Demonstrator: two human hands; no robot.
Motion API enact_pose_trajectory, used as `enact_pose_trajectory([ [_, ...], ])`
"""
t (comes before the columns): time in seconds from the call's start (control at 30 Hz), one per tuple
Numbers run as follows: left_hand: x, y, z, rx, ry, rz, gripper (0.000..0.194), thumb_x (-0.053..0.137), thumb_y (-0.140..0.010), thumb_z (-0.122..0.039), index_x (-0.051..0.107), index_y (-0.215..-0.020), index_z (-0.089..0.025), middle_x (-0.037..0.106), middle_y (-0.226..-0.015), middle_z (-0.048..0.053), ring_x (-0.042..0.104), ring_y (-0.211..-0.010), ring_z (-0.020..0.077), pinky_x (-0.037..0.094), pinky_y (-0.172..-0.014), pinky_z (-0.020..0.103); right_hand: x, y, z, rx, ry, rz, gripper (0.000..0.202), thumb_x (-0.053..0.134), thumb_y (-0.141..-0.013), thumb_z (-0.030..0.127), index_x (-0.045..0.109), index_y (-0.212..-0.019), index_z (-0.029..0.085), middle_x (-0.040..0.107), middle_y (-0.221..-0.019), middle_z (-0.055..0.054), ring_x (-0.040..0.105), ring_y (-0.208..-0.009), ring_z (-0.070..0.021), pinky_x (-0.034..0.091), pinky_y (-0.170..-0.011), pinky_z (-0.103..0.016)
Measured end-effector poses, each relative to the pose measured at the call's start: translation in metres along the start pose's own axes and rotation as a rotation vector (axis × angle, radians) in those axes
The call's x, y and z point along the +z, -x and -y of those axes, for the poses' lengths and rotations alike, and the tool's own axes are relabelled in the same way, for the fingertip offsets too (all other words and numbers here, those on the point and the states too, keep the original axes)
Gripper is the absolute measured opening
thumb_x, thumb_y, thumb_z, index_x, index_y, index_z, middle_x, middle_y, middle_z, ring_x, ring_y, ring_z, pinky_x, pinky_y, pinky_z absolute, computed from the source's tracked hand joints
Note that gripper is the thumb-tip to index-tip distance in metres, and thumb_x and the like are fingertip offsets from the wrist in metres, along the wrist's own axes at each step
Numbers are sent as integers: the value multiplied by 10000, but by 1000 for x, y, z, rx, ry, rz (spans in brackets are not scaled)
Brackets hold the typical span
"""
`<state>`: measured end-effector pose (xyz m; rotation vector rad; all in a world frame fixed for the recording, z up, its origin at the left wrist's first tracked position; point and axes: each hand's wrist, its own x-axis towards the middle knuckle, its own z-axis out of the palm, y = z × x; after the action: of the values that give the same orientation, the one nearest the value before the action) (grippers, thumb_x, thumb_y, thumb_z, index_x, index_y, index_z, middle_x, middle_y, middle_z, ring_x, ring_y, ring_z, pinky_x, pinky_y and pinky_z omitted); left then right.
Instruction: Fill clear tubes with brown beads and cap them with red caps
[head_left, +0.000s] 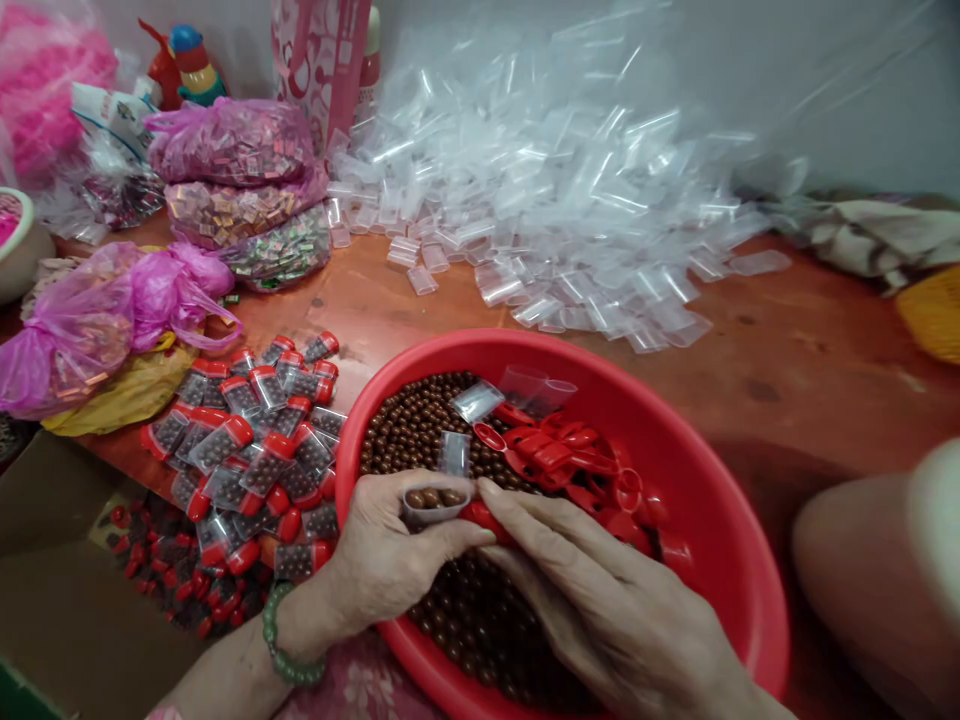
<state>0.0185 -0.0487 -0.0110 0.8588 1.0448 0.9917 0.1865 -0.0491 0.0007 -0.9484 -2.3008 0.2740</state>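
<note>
My left hand (pixel 390 560) holds a small clear plastic tube (pixel 435 502) with brown balls inside, over a red basin (pixel 720 520). My right hand (pixel 592 600) pinches a red cap (pixel 480 516) against the tube's open end. The basin holds many brown balls (pixel 412 425), loose red caps (pixel 559 455) and a few empty clear tubes (pixel 480 400).
A pile of filled, red-capped tubes (pixel 255 440) lies left of the basin, spilling into a cardboard box (pixel 67 600). A large heap of empty clear tubes (pixel 570 200) covers the far table. Pink bags (pixel 112 310) and bags of small packets (pixel 240 180) sit at left.
</note>
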Motion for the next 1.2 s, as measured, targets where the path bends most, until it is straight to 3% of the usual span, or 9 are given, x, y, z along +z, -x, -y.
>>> enact_pose_trajectory([
  [0.13, 0, -1, 0, -30, 17, 28, 362, 751, -690, -224, 718, -1037, -122, 732, -821, 46, 631, -719, 132, 520, -721, 240, -6, -1, -7, 105, -197, -23, 354, 560, -890, 96, 610, -1205, 250, 718, -1005, -47, 712, -840, -136, 601, -738, -189],
  [0.37, -1, -3, -3, -25, -157, 159, 158, 705, -741, -224, 718, -852, -112, 657, -734, 22, 563, -666, 121, 460, -677, 243, -11, -5, -11, 558, -533, -222, 269, 686, -829, 239, 704, -1060, 377, 744, -976, 24, 710, -861, -180, 592, -813, -299],
  [0.47, -1, -3, -3, -27, -123, 212, 114, 694, -764, -231, 688, -803, -124, 584, -691, -11, 508, -641, 107, 434, -657, 232, -8, -15, -2, 492, -628, -172, 248, 691, -817, 203, 722, -1006, 360, 748, -930, 15, 708, -819, -186, 598, -763, -299],
  [0.67, -3, -2, -2, 33, -58, 342, 243, 673, -805, -363, 646, -721, -136, 556, -754, -14, 502, -721, 121, 433, -733, 236, 2, -25, 6, 351, -629, -131, 369, 673, -813, 96, 690, -1055, 374, 738, -927, 36, 692, -823, -144, 582, -740, -244],
  [0.9, -4, -5, 1, -31, -23, 375, 224, 673, -789, -308, 572, -678, -142, 463, -666, -43, 404, -630, 81, 358, -626, 204, -1, -23, 1, 289, -524, -90, 319, 673, -795, 70, 706, -1006, 307, 725, -899, -5, 693, -783, -158, 593, -673, -253],
  [1.07, -7, -6, 8, -146, -10, 405, 145, 660, -776, -273, 591, -783, -145, 493, -663, -36, 449, -595, 81, 390, -590, 214, -11, -23, -4, 259, -440, -46, 288, 681, -799, 118, 710, -1007, 315, 743, -894, -9, 713, -778, -176, 606, -659, -254],
  [1.2, -8, -7, 7, -216, 78, 408, 219, 724, -731, -293, 594, -807, -135, 530, -661, -33, 488, -566, 70, 432, -583, 211, -14, -24, -8, 297, -452, -27, 248, 693, -795, 147, 723, -979, 311, 752, -883, -2, 717, -772, -172, 605, -661, -245],
])
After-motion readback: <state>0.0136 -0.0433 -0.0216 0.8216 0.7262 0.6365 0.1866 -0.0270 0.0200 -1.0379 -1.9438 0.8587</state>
